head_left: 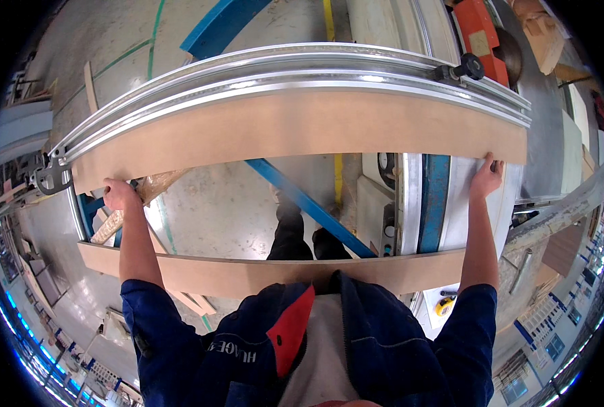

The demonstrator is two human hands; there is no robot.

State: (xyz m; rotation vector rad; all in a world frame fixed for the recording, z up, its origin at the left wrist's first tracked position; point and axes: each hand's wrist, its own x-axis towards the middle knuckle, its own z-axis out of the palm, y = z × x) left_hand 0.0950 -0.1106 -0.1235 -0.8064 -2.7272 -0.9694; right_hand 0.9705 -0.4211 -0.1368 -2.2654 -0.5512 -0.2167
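Observation:
A long brown wooden board lies flat along the silver aluminium fence of what looks like a sliding table saw. My left hand is closed on the near edge of this board, by its left end. At the right end, my right hand has its fingers curled at the same edge, the thumb side partly hidden. Between my body and that board, a second board stands on its edge across the frame. My forearms pass over it.
A red blade guard and round dark blade stand at the far right. A black knob sits on the fence, a dark stop at its left end. A blue brace crosses below. A yellow tape measure lies near my right elbow.

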